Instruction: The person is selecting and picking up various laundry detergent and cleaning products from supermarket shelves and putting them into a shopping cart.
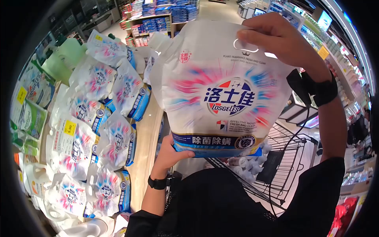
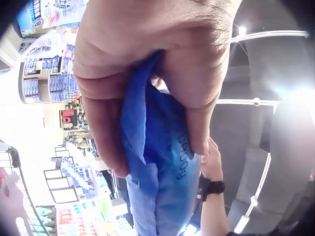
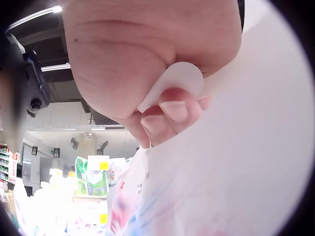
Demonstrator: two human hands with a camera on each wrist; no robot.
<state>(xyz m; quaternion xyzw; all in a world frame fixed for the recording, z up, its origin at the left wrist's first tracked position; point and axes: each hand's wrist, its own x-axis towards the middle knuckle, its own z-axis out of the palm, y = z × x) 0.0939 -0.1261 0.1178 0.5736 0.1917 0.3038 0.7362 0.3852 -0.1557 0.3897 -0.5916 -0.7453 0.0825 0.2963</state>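
A large white detergent pouch (image 1: pixel 229 91) with pink and blue bursts and a blue bottom band is held up in front of the body, its printed front facing the head camera. At the top right corner my right hand (image 1: pixel 278 39) grips it, fingers curled through the handle cutout. The right wrist view shows those fingertips (image 3: pixel 174 110) coming through the hole beside a white flap. My left hand (image 1: pixel 173 154) pinches the lower left corner, thumb lying across the blue band. From the left wrist view, the blue bottom edge (image 2: pixel 142 132) sits between thumb and fingers.
On the left, matching pouches (image 1: pixel 114 144) lie in rows on a display shelf (image 1: pixel 152 134), near green bottles (image 1: pixel 71 55). A black wire shopping cart (image 1: pixel 290 158) holding several white items stands below right. Stocked shelves line the right side and the back.
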